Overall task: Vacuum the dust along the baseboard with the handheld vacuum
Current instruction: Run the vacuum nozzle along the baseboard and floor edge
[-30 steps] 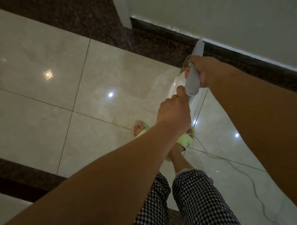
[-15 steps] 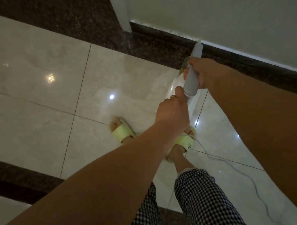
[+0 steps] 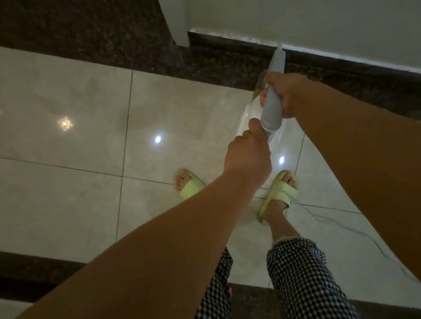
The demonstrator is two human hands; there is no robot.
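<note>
A: What changed?
B: The feet stepped apart; the pale grey plastic handheld vacuum (image 3: 273, 99) kept its nozzle at the dark stone baseboard (image 3: 353, 66).
A: Hands?
B: Right hand (image 3: 286, 94) wraps the handle, left hand (image 3: 248, 153) grips its rear end, so the sweeping likely continues

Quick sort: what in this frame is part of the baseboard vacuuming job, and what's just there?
In the job: handheld vacuum, right hand gripping its handle, left hand holding its rear end, baseboard, power cord.

Just there: green slippers, checked trousers, floor tiles.
</note>
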